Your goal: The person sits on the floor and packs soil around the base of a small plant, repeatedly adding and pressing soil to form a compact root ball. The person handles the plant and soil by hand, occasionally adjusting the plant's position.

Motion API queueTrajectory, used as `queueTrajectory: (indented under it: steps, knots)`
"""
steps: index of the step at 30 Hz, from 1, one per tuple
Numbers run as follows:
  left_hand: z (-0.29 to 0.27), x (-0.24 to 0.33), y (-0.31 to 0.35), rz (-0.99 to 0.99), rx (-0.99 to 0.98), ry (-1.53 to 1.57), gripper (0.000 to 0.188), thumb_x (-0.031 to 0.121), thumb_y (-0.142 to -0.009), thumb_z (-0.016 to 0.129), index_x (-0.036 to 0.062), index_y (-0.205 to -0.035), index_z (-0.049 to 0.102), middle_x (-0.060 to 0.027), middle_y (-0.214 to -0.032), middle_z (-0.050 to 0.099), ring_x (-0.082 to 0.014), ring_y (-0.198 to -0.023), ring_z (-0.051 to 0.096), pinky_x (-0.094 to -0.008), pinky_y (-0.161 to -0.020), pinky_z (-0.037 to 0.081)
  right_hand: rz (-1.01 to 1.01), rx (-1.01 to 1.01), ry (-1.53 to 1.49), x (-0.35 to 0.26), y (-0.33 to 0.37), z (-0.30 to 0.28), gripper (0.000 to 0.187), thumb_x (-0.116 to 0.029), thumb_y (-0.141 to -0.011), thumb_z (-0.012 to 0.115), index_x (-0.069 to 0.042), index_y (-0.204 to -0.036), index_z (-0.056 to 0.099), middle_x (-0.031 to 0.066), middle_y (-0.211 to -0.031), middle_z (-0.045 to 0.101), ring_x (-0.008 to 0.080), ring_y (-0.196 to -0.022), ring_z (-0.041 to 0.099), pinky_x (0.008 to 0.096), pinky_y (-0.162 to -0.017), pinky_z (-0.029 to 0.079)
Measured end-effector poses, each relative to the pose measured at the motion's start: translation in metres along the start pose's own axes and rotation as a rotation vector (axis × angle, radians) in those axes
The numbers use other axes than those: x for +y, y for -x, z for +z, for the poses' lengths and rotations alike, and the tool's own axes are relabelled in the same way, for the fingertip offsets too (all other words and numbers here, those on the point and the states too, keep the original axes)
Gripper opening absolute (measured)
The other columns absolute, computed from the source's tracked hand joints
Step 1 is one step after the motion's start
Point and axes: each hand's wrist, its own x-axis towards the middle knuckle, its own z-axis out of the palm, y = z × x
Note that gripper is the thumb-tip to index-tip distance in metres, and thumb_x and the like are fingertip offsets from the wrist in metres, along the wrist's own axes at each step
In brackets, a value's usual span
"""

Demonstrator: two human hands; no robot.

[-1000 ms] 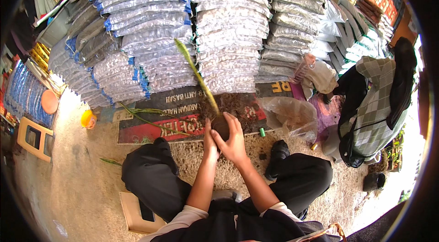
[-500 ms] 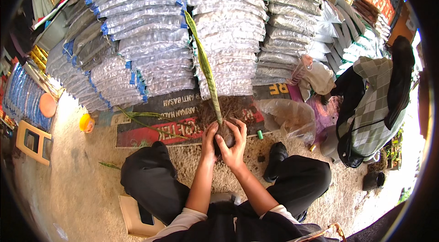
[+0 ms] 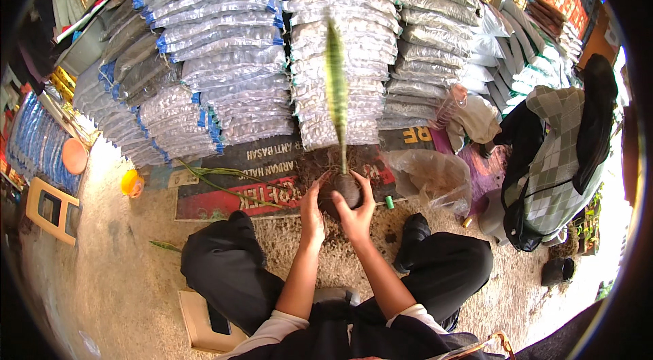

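Between my two hands is a snake plant [image 3: 336,81] with one tall, yellow-edged green leaf, blurred by motion. Its base is a round, dark brown clump [image 3: 348,189], a root ball or small pot; I cannot tell which. My left hand [image 3: 313,214] cups the clump's left side, and my right hand [image 3: 356,212] wraps its right side with the thumb across the front. Behind the hands, loose brown fibres and soil [image 3: 314,168] lie on a printed black and red sheet [image 3: 228,207]. Long cut leaves [image 3: 228,172] rest on this sheet, left of the plant.
Tall stacks of filled clear bags [image 3: 337,54] line the far side. A clear plastic bag [image 3: 435,176] and small green cylinder [image 3: 390,202] lie to the right. Another person in a checked top [image 3: 554,135] crouches there. An orange-yellow tub [image 3: 132,184] and beige stool [image 3: 51,210] stand left.
The snake plant has shifted slightly right, its leaf swinging from a leftward lean to nearly upright. My hands have spread a little around the base, exposing more of the brown clump.
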Motion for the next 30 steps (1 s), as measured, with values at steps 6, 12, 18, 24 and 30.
queueTrajectory:
  steps: [6, 12, 18, 24, 30]
  knots:
    - [0.009, -0.005, -0.002, -0.080, -0.066, 0.147, 0.041, 0.033, -0.091, 0.040, 0.0033, -0.116, 0.052, -0.0063, -0.109, 0.056, -0.0159, -0.098, 0.054, -0.0300, -0.086, 0.042, -0.077, -0.010, 0.016, -0.004, 0.010, 0.002, 0.040, -0.015, -0.072, 0.062, 0.001, -0.107, 0.053, 0.0122, -0.104, 0.048, 0.0225, -0.099, 0.048, 0.0353, -0.087, 0.038]
    - [0.012, -0.011, 0.001, -0.112, 0.071, 0.215, 0.045, 0.039, -0.091, 0.037, 0.0025, -0.111, 0.053, -0.0083, -0.100, 0.059, -0.0194, -0.093, 0.056, -0.0331, -0.085, 0.043, -0.131, 0.010, 0.254, -0.003, 0.009, -0.001, 0.036, -0.023, -0.069, 0.065, -0.004, -0.100, 0.059, 0.0172, -0.106, 0.045, 0.0325, -0.101, 0.044, 0.0420, -0.090, 0.033]
    - [0.006, -0.012, -0.002, -0.040, 0.210, 0.211, 0.052, 0.043, -0.092, 0.033, 0.0005, -0.118, 0.047, -0.0106, -0.111, 0.054, -0.0210, -0.101, 0.052, -0.0349, -0.091, 0.040, -0.064, -0.146, 0.418, -0.013, 0.003, 0.001, 0.051, -0.026, -0.076, 0.063, 0.002, -0.115, 0.045, 0.0174, -0.109, 0.047, 0.0322, -0.101, 0.047, 0.0398, -0.088, 0.034]
    - [0.003, -0.012, -0.006, 0.065, 0.124, 0.088, 0.047, 0.035, -0.093, 0.035, -0.0002, -0.123, 0.044, -0.0107, -0.120, 0.050, -0.0197, -0.109, 0.048, -0.0331, -0.096, 0.035, -0.003, -0.055, 0.062, -0.004, 0.001, -0.001, 0.051, -0.014, -0.069, 0.069, 0.002, -0.112, 0.048, 0.0140, -0.104, 0.054, 0.0226, -0.097, 0.052, 0.0351, -0.088, 0.041]
    - [0.001, 0.003, -0.008, -0.146, -0.133, 0.321, 0.048, 0.039, -0.091, 0.036, 0.0014, -0.117, 0.050, -0.0103, -0.111, 0.056, -0.0201, -0.102, 0.053, -0.0345, -0.090, 0.042, -0.196, -0.103, 0.330, -0.013, 0.013, 0.004, 0.059, -0.027, -0.064, 0.073, -0.005, -0.114, 0.050, 0.0183, -0.121, 0.041, 0.0350, -0.116, 0.036, 0.0457, -0.096, 0.028]
